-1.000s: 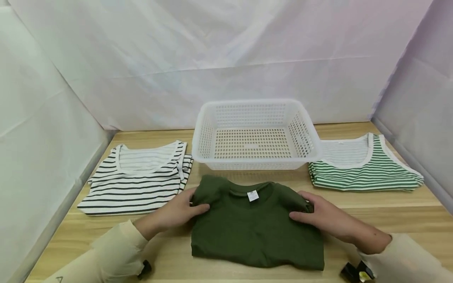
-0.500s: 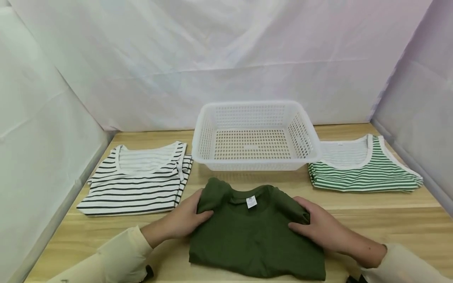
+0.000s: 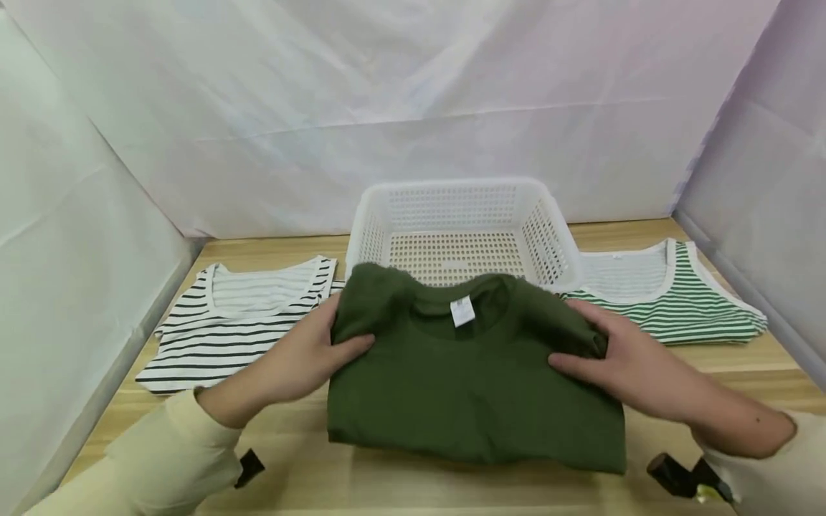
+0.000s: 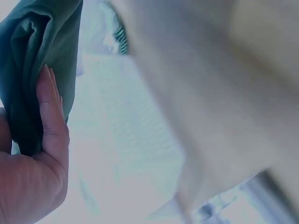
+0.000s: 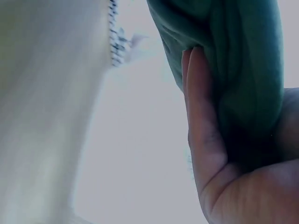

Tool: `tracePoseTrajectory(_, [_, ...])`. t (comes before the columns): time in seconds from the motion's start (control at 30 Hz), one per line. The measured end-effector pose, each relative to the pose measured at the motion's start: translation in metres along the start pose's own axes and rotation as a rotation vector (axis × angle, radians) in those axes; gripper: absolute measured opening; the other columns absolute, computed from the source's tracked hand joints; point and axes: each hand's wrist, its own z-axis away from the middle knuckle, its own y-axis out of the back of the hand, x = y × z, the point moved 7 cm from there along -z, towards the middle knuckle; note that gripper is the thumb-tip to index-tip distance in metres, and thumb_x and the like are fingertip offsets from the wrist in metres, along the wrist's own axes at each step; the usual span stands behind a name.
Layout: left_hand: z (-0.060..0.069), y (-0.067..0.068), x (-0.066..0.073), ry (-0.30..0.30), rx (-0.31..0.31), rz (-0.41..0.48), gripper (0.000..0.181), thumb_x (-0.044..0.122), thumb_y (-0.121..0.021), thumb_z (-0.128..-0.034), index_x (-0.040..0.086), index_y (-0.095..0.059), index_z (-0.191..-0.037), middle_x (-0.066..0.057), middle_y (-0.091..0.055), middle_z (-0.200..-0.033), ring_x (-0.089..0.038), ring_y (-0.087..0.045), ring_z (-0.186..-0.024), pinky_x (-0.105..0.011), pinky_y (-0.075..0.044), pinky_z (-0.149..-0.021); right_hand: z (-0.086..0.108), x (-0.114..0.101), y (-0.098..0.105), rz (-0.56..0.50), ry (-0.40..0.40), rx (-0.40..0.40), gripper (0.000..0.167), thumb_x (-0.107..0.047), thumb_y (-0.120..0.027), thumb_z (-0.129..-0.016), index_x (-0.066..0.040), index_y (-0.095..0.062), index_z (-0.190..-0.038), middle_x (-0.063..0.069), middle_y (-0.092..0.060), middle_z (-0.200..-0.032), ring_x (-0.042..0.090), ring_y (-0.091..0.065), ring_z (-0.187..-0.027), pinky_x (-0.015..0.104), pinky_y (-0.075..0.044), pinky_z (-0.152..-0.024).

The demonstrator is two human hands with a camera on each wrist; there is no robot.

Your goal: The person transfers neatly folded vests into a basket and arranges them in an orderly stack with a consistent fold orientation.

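Observation:
A folded dark green T-shirt (image 3: 474, 387) with a white neck label (image 3: 462, 312) hangs raised above the table, its collar toward the basket. My left hand (image 3: 303, 355) grips its left side, thumb on top of the cloth and fingers beneath. On the opposite side my right hand (image 3: 635, 365) holds it the same way. In the left wrist view the folded layers of the T-shirt (image 4: 60, 42) sit between thumb and fingers; the right wrist view shows the T-shirt (image 5: 247, 60) pinched likewise. Behind it stands a white plastic basket (image 3: 452, 188), its front wall hidden by the shirt.
To the left lies a folded black-and-white striped tank top (image 3: 226, 344). A folded green-and-white striped tank top (image 3: 703, 312) lies on the right. White cloth (image 3: 413, 107) walls off the back and sides of the wooden table (image 3: 413, 487).
Both hands have lifted the green T-shirt off the table and moved it forward, so it now overlaps the basket's front in the head view. The basket and striped tops have stayed put.

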Motion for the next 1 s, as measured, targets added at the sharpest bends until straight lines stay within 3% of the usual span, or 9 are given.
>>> tracePoseTrajectory(0.1, [-0.017,0.017,0.006,0.008,0.015,-0.014,0.059,0.026,-0.064,-0.0993,0.017,-0.034,-0.149,-0.008,-0.059,-0.131,-0.022,-0.064,-0.114,-0.041,-0.055,-0.094,-0.016,-0.009,0.018,0.015,0.000,0.016,0.059,-0.038,-0.072,-0.092,-0.025,-0.047,-0.145,0.007,-0.061,-0.130,0.014,-0.064,-0.103,0.028,-0.056,-0.076])
tracePoseTrajectory(0.27, [-0.058,0.042,0.010,0.003,0.039,-0.021,0.067,0.026,-0.061,-0.1009,0.018,-0.025,-0.156,-0.010,-0.052,-0.139,-0.026,-0.063,-0.116,-0.043,-0.055,-0.093,-0.059,-0.014,0.039,-0.015,-0.036,-0.022,0.065,-0.042,-0.069,-0.093,-0.023,-0.040,-0.149,0.010,-0.058,-0.134,0.021,-0.066,-0.104,0.034,-0.057,-0.078])
tracePoseTrajectory(0.5, [-0.115,0.066,0.004,0.030,0.078,-0.050,0.070,0.022,-0.057,-0.1028,0.016,-0.017,-0.160,-0.012,-0.044,-0.149,-0.030,-0.057,-0.125,-0.045,-0.052,-0.098,-0.125,-0.014,0.057,-0.015,-0.027,-0.025,0.055,-0.025,-0.066,-0.098,-0.015,-0.042,-0.146,0.015,-0.056,-0.136,0.028,-0.064,-0.110,0.042,-0.056,-0.085])
tracePoseTrajectory(0.77, [-0.161,0.073,-0.019,0.106,0.111,-0.103,0.065,0.020,-0.056,-0.1028,0.007,-0.022,-0.156,-0.018,-0.045,-0.145,-0.034,-0.057,-0.123,-0.045,-0.055,-0.093,-0.180,-0.006,0.056,0.117,-0.058,-0.016,0.047,-0.016,-0.063,-0.098,-0.005,-0.044,-0.140,0.019,-0.054,-0.134,0.036,-0.058,-0.117,0.051,-0.051,-0.094])
tracePoseTrajectory(1.0, [-0.178,0.064,-0.031,0.157,0.077,-0.181,0.058,0.020,-0.054,-0.1037,0.003,-0.026,-0.152,-0.021,-0.048,-0.139,-0.035,-0.060,-0.118,-0.043,-0.056,-0.090,-0.199,-0.001,0.040,0.220,-0.091,-0.078,0.047,-0.009,-0.060,-0.099,0.002,-0.041,-0.140,0.026,-0.052,-0.131,0.041,-0.056,-0.116,0.051,-0.052,-0.089])
